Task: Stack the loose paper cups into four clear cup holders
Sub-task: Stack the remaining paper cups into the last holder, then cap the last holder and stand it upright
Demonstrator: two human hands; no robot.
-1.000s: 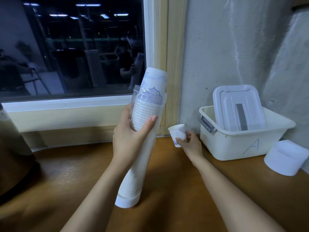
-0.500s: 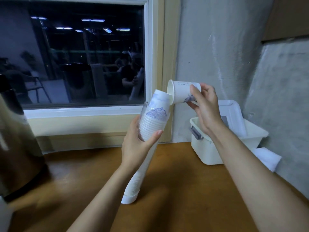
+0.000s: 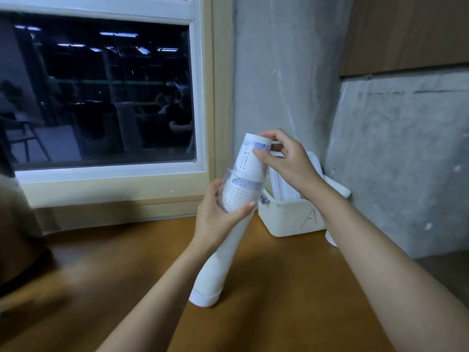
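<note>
The left grip (image 3: 220,214) wraps the tilted clear cup holder (image 3: 215,270) (base on the tabletop (image 3: 279,301)) to steady it, while just above, the right grip (image 3: 286,161) pinches an upturned paper cup (image 3: 251,158), apparently seating it on the stack (image 3: 238,196)

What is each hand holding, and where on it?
Left hand grips the clear cup holder around its upper part; right hand pinches the top paper cup near its upturned base.

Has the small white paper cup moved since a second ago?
Yes: the small white paper cup rose from counter level beside the white plastic bin onto the stack in the clear cup holder.
</note>
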